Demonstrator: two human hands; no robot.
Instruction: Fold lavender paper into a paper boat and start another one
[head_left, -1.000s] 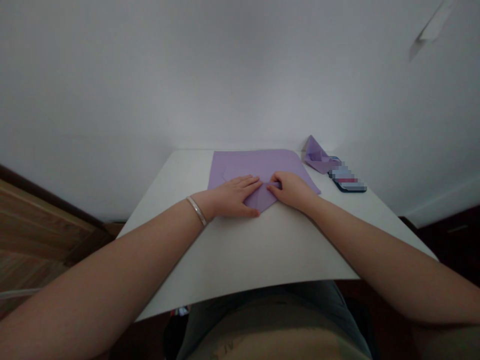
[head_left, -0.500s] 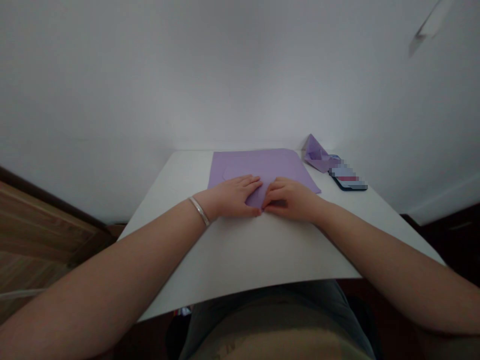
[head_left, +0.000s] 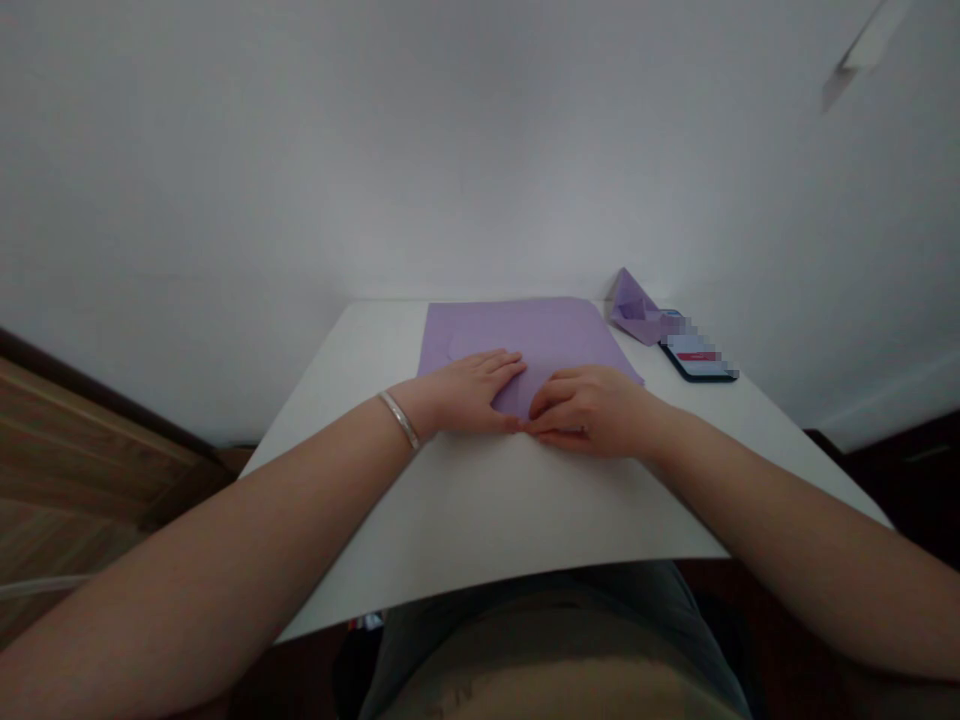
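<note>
Purple paper (head_left: pixel 517 325) lies flat toward the back of the white table (head_left: pixel 525 510). My left hand (head_left: pixel 480 392) rests palm down on its near left part, fingers stretched to the right and thumb along the near edge. A silver bangle (head_left: pixel 400 418) circles my left wrist. Close beside the left thumb, my right hand (head_left: pixel 592 410) pinches the paper's near edge between thumb and fingers. Both hands cover much of the near edge, so its exact shape is hidden.
A folded purple paper piece (head_left: pixel 636 310) stands at the table's back right, touching a phone (head_left: pixel 697 358) with a blurred screen. Behind the table rises a white wall (head_left: pixel 465 150). A wooden panel (head_left: pixel 82 480) is at the left.
My right hand has shifted slightly toward me along the paper's near edge, and its fingers are drawn closer together. My left hand stays in place.
</note>
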